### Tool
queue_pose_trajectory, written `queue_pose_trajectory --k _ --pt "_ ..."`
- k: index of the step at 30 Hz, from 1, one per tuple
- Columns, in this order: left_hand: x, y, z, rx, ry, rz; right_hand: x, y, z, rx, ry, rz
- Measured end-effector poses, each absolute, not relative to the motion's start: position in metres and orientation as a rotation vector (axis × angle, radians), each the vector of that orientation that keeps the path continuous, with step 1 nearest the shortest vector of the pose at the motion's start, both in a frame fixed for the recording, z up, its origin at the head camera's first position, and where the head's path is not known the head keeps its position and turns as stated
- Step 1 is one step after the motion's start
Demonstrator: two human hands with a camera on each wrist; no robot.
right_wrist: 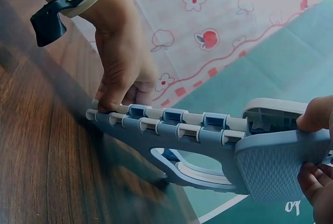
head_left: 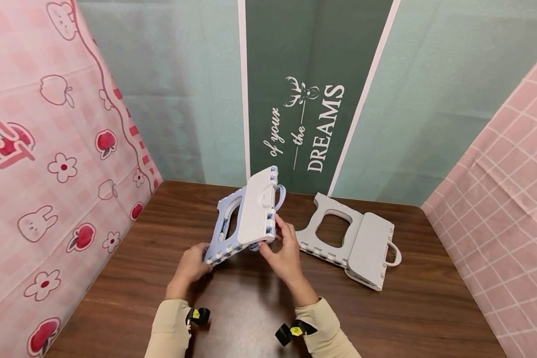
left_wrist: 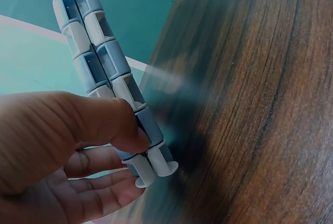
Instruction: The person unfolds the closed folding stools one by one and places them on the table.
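Observation:
A blue-and-white folding stool (head_left: pixel 256 209), folded flat, is held tilted above the wooden table between both hands. My left hand (head_left: pixel 191 266) pinches the foot end of its legs, thumb on the hinged edge and fingers behind, as the left wrist view shows. At the seat end, my right hand (head_left: pixel 285 251) grips the corner near the blue carry handle (head_left: pixel 279 197), with thumb and fingers on either side. In the right wrist view the textured seat panel (right_wrist: pixel 283 164) and the row of hinge knuckles (right_wrist: pixel 171 117) face the camera.
A second folding stool (head_left: pixel 369 248), light grey and also folded, lies on the table to the right, its handle pointing right. The brown wooden table (head_left: pixel 130 293) runs back to a green curtain (head_left: pixel 291 59). Pink patterned cloths (head_left: pixel 40 189) hang at both sides.

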State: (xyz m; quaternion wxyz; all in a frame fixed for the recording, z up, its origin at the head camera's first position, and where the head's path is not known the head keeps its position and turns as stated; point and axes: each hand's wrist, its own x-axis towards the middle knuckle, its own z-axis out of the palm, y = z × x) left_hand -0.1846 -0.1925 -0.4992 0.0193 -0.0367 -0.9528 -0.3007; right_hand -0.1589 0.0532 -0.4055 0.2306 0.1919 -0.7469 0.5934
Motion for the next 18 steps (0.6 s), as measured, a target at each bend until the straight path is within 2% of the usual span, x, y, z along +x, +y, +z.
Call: queue_pose_trajectory --k 18 --pt "-0.1839 -0.1882 -0.4991 -0.097 -2.938 -1.020 -0.1617 0.0485 -0.4016 0.632 -1.947 1.673"
